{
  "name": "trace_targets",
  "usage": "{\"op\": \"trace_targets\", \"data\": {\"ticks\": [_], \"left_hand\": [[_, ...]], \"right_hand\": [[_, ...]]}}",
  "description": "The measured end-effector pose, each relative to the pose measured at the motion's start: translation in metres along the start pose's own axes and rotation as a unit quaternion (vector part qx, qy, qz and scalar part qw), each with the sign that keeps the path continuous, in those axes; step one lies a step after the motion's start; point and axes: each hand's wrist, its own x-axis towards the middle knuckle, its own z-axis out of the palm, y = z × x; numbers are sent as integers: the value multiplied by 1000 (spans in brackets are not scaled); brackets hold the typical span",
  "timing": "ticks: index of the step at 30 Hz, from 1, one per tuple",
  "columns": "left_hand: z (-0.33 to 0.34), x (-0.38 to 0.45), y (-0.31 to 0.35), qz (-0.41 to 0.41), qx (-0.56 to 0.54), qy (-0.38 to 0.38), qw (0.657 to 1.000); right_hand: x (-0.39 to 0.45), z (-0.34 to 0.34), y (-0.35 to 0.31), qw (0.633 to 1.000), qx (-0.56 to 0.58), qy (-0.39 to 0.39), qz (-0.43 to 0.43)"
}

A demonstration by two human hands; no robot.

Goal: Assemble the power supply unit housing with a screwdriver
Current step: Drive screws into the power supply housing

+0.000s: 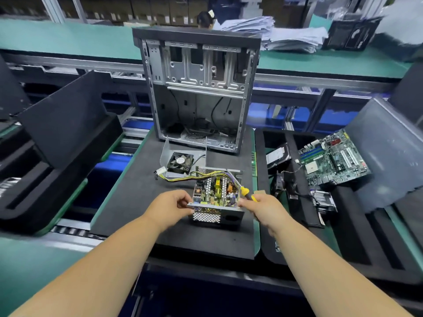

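Metal housing between both hands' fingers

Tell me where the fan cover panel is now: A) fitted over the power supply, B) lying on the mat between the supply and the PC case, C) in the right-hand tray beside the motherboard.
B: the fan cover panel lies on the mat beyond the open power supply, in front of the PC case.

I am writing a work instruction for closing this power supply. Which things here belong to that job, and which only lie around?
For the job:
open power supply unit, gripped by left hand
screwdriver in right hand
housing cover with fan

Lying about:
empty computer case
motherboard
hard drive
paper stacks
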Motion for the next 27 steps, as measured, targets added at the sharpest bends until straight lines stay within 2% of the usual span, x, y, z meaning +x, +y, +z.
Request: {"op": "trace_targets", "data": {"ticks": [2, 4, 7, 15, 19, 22, 27], "left_hand": [[-7, 2, 1, 36, -18, 3, 999], [-16, 7, 4, 61, -48, 43, 996], [-27, 22, 10, 50, -98, 97, 989], [-50, 78, 8, -4, -19, 145, 989], [-56, 112, 13, -7, 12, 172, 985], [-53, 143, 20, -28, 80, 142, 986], [-32, 182, 26, -105, 276, 7, 955]], "right_hand": [[0, -1, -6, 1000, 10, 22, 2], [2, -1, -13, 999, 32, 31, 5], [5, 3, -28, 998, 48, 35, 5], [14, 23, -69, 995, 88, 45, -10], [23, 29, -78, 996, 54, 69, -14], [30, 28, -82, 995, 28, 92, 4], [37, 18, -77, 992, 21, 121, -25]]}}
